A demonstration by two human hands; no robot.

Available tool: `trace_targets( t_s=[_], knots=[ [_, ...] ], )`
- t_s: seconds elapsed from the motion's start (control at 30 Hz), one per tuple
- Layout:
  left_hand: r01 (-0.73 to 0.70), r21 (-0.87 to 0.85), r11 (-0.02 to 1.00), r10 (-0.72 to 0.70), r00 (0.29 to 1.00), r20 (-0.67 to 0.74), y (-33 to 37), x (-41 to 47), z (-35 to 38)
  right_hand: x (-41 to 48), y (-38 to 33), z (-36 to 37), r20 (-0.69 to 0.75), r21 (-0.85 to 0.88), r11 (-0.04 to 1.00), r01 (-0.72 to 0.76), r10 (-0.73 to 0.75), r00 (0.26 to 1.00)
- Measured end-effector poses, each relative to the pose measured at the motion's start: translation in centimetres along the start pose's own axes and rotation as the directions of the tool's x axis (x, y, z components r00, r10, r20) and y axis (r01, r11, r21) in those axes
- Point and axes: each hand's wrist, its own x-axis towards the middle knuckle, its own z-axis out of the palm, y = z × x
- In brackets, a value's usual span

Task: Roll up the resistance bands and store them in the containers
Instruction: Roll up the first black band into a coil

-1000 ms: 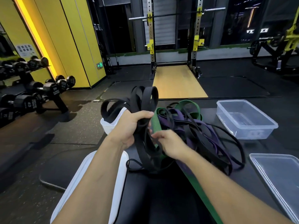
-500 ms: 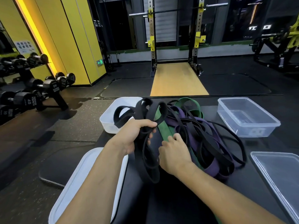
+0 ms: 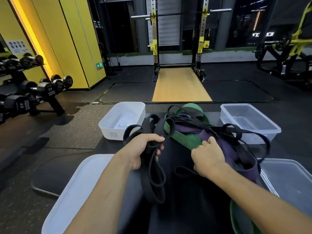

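My left hand (image 3: pixel 141 149) grips a bunch of black resistance bands (image 3: pixel 155 181); loops stick up above the fist and long loops hang down onto the black bench (image 3: pixel 185 208). My right hand (image 3: pixel 208 158) rests on the tangled pile and grips the green band (image 3: pixel 186 139) next to a purple band (image 3: pixel 236 149). Thin black bands run through that pile. A white container (image 3: pixel 121 122) stands at the bench's far left, a clear container (image 3: pixel 249 122) at its far right.
A white lid (image 3: pixel 74 191) lies at the near left of the bench, a clear lid (image 3: pixel 290 179) at the near right. A dumbbell rack (image 3: pixel 33 92) stands on the left floor. A squat rack (image 3: pixel 179 39) with a wooden platform lies ahead.
My left hand has lowered the black bunch towards the bench. My right hand has shifted right, pulling the green and purple pile away from the black bands.
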Motion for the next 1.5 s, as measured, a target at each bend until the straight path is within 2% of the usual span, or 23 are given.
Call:
trace_targets(
  t_s=[0.1, 0.17, 0.2, 0.23, 0.3, 0.37, 0.47, 0.53, 0.6, 0.67, 0.77, 0.8, 0.9, 1.03, 1.1, 1.2, 1.23, 1.33, 1.4, 1.5],
  knots=[
    [0.063, 0.04, 0.997, -0.064, 0.997, 0.034, -0.7, 0.4, 1.1, -0.6, -0.2, -0.3, -0.02, 0.107, 0.994, 0.016, -0.014, 1.0],
    [0.081, 0.023, 0.996, -0.082, 0.994, 0.072, -1.3, 0.7, 1.8, -0.2, -0.7, -0.6, -0.064, 0.292, 0.957, -0.001, 0.02, 0.998],
    [0.08, 0.012, 0.997, -0.081, 0.993, 0.082, -1.8, 0.9, 2.0, 0.0, -0.8, -0.8, -0.061, 0.444, 0.896, -0.02, 0.052, 0.997],
    [0.083, 0.001, 0.997, -0.083, 0.993, 0.084, -2.2, 0.9, 2.1, 0.2, -0.9, -1.1, -0.024, 0.621, 0.783, -0.037, 0.066, 0.998],
    [0.077, -0.003, 0.997, -0.077, 0.994, 0.079, -3.0, 0.9, 2.1, 0.4, -1.4, -1.9, 0.12, 0.91, 0.402, -0.1, -0.024, 0.992],
    [0.049, -0.002, 0.999, -0.049, 0.998, 0.043, -3.7, 1.2, 2.0, 0.1, -1.7, -2.6, 0.225, 0.973, 0.085, -0.214, -0.161, 0.961],
    [0.025, 0.074, 0.997, -0.022, 0.999, -0.031, -4.6, 1.7, 1.3, -0.6, -1.8, -2.4, 0.268, 0.917, -0.171, -0.361, -0.408, 0.873],
    [0.033, 0.081, 0.996, -0.03, 0.999, -0.041, -5.2, 2.1, 0.8, -0.8, -2.1, -1.7, 0.224, 0.894, -0.248, -0.373, -0.474, 0.852],
    [0.016, 0.061, 0.998, -0.013, 0.999, -0.052, -5.5, 2.2, 0.5, -0.9, -3.1, -1.0, 0.216, 0.908, -0.242, -0.343, -0.43, 0.876],
    [-0.018, 0.099, 0.995, 0.023, 0.998, -0.053, -5.7, 2.4, 0.6, -0.6, -4.3, -0.4, 0.195, 0.946, -0.192, -0.261, -0.308, 0.931],
    [-0.101, 0.289, 0.952, 0.134, 0.987, -0.094, -5.3, 2.5, 0.9, -0.1, -5.6, 0.6, 0.139, 0.982, -0.106, -0.156, -0.152, 0.979],
    [-0.151, 0.307, 0.94, 0.188, 0.978, -0.096, -5.2, 2.5, 1.0, 0.0, -5.6, 0.6, 0.124, 0.988, -0.082, -0.135, -0.126, 0.984],
    [-0.264, 0.212, 0.941, 0.278, 0.96, -0.039, -5.2, 2.4, 1.4, 0.2, -5.0, 0.7, 0.076, 0.997, 0.001, -0.076, -0.09, 0.993],
    [-0.431, 0.249, 0.867, 0.45, 0.892, -0.024, -4.6, 3.6, 1.6, 0.8, -4.6, 0.9, -0.021, 1.0, -0.016, 0.02, -0.054, 0.998],
    [-0.482, 0.24, 0.843, 0.495, 0.869, 0.008, -3.4, 4.6, 1.7, 1.0, -4.2, 0.8, -0.069, 0.996, -0.067, 0.064, -0.069, 0.995],
    [-0.53, 0.246, 0.812, 0.54, 0.841, 0.028, -0.8, 5.5, 1.8, 0.9, -3.4, 0.9, 0.055, 0.982, -0.165, -0.087, -0.188, 0.981],
    [-0.541, 0.26, 0.8, 0.557, 0.83, 0.014, 0.2, 5.8, 1.9, 0.7, -3.1, 1.0, 0.11, 0.973, -0.17, -0.155, -0.248, 0.962],
    [-0.513, 0.393, 0.763, 0.552, 0.834, 0.016, 3.1, 7.2, 1.9, -0.1, -2.7, 1.1, 0.155, 0.966, -0.134, -0.22, -0.382, 0.911],
    [-0.433, 0.529, 0.73, 0.483, 0.874, 0.049, 3.7, 8.5, 2.1, -0.4, -3.0, 0.8, 0.139, 0.97, -0.135, -0.203, -0.379, 0.915],
    [-0.336, 0.659, 0.672, 0.444, 0.896, 0.005, 3.3, 9.4, 3.0, -0.7, -3.6, 0.2, 0.127, 0.984, -0.081, -0.159, -0.305, 0.944]
  ],
)
